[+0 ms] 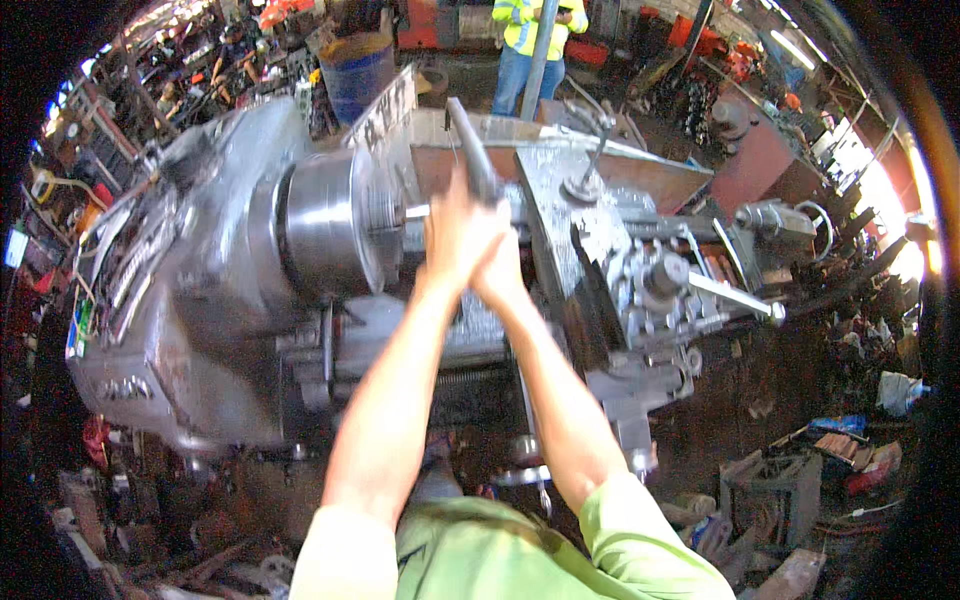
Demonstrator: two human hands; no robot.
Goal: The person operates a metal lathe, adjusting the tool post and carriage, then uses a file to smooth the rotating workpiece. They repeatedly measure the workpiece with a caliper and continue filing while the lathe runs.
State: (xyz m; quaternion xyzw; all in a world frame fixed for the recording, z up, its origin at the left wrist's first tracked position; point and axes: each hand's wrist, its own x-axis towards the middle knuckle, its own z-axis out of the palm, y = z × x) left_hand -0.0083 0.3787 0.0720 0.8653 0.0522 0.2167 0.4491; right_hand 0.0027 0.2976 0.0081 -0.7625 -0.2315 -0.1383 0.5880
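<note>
My two hands are close together in the middle of the head view, over the bed of a metal lathe (pixel 370 335). A thick grey metal bar (pixel 472 150) slants away from them toward the far side. My left hand (pixel 456 235) is closed at the bar's near end, its fingers a little smeared by motion. Tucked against it, my right hand (pixel 502 265) also looks closed there, its fingers partly hidden. To their left is the round, shiny chuck (pixel 325 222), blurred as if turning. A thin bright rod (pixel 416 211) shows between chuck and hands.
Right of my hands stands the lathe carriage (pixel 620 270) with a long lever (pixel 735 296). The tailstock (pixel 775 220) is farther right. Behind the machine, a person in a yellow high-visibility jacket (pixel 522 30) stands near a blue drum (pixel 357 80). Scrap and parts (pixel 770 490) crowd the floor.
</note>
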